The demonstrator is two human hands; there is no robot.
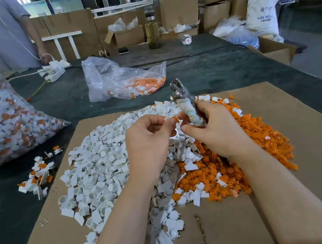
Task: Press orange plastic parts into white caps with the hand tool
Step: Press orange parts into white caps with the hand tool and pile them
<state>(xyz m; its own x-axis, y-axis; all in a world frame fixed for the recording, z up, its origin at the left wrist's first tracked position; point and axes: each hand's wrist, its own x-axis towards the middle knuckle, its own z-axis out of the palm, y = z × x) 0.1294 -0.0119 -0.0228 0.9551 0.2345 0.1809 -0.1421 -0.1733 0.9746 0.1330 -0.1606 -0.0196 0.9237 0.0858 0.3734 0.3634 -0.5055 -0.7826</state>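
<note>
White cap [167,118] with its orange part [176,119], pinched in the left hand [148,143] above the 2 heaps, should be seated squarely before the right hand [217,131], gripping the hand tool [185,105], squeezes.

The right hand [217,131] hides the hand tool's [186,105] lower handle; sack [263,11] print blurs.

On the cardboard sheet [308,139], the caps [92,176] lie left of the plastic parts [266,142]. Behind it, a bag [119,80] lies on the table [221,69], seemingly holding assembled pieces.
</note>
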